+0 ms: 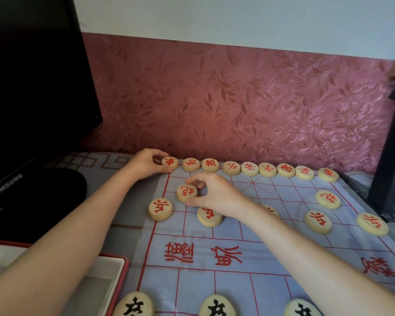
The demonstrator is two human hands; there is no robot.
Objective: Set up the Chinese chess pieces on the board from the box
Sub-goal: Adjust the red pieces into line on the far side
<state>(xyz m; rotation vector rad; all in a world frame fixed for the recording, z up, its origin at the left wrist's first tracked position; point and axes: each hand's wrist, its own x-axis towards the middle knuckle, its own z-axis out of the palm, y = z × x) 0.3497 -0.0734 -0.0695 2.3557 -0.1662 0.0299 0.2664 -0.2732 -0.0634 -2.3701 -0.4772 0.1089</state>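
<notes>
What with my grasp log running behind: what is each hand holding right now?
Left hand: pinches the red corner piece in the back row.
Right hand: pinches the red cannon piece on the board.

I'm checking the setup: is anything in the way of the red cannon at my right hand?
Nothing visible. The right hand already pinches the cannon on the board. The nearest soldier lies apart from it.

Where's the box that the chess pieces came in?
In the head view, the red-edged box sits at the lower left, beside the board and its left edge, next to the leftmost black piece.
</notes>
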